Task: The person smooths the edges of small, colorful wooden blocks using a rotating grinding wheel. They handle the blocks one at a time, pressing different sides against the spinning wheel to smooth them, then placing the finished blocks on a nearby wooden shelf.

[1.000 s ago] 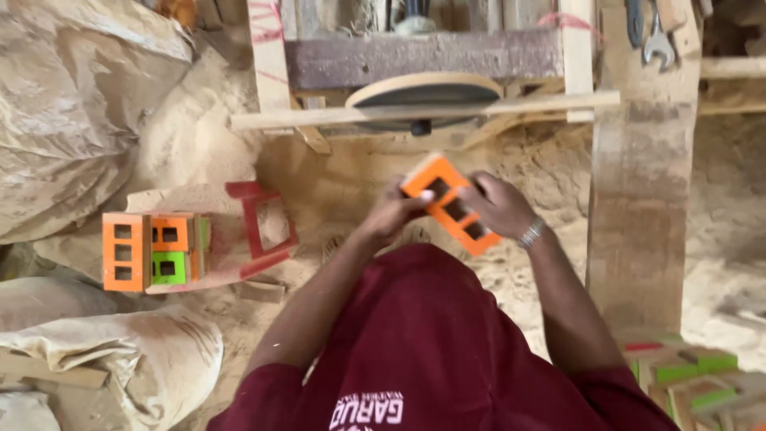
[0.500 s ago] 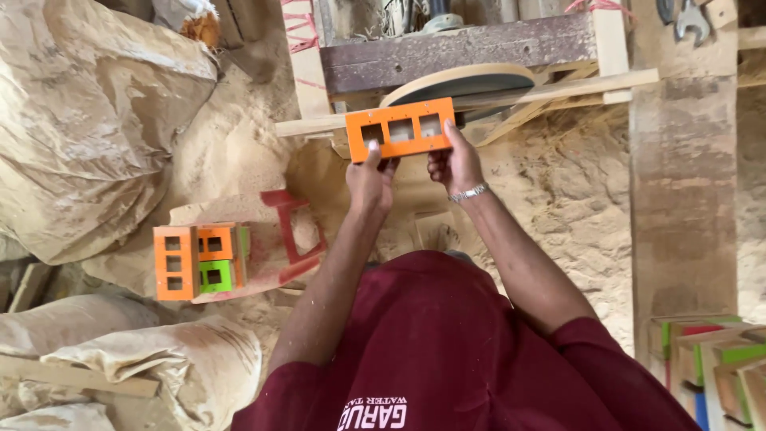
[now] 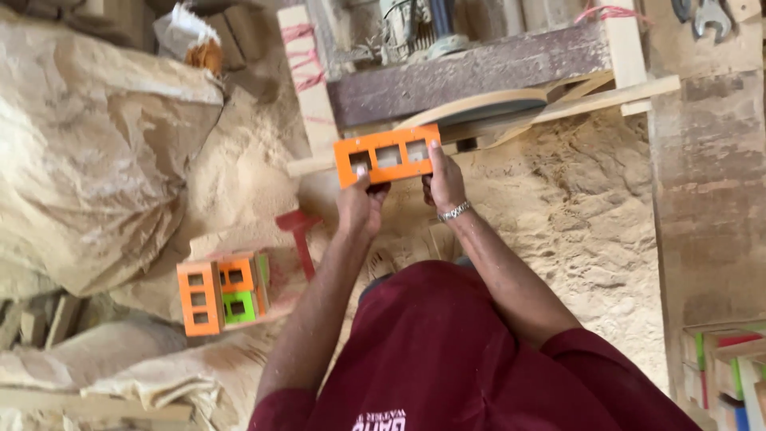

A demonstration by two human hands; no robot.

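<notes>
Orange block raised to the sanding disc

Both hands, left hand [image 3: 361, 203] and right hand [image 3: 444, 182], grip the orange block [image 3: 388, 155] with 3 windows; since 1 second ago it turned level and rose beside the disc [image 3: 479, 105].

Windowed block [image 3: 388, 155] before disc [image 3: 479, 105]; block stack [image 3: 223, 292] lower left

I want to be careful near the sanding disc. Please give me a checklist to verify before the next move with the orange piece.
1. Both hands grip the piece: ok. Left hand and right hand hold the orange block with three window holes along its lower edge.
2. Piece held level: ok, nearly horizontal.
3. Fingers away from the sanding disc: cannot tell; the right fingertips reach the block's top corner, close to the disc.
4. Disc spinning or stopped: cannot tell.
5. Wooden rest in front of the disc free: ok on the visible part.
</notes>
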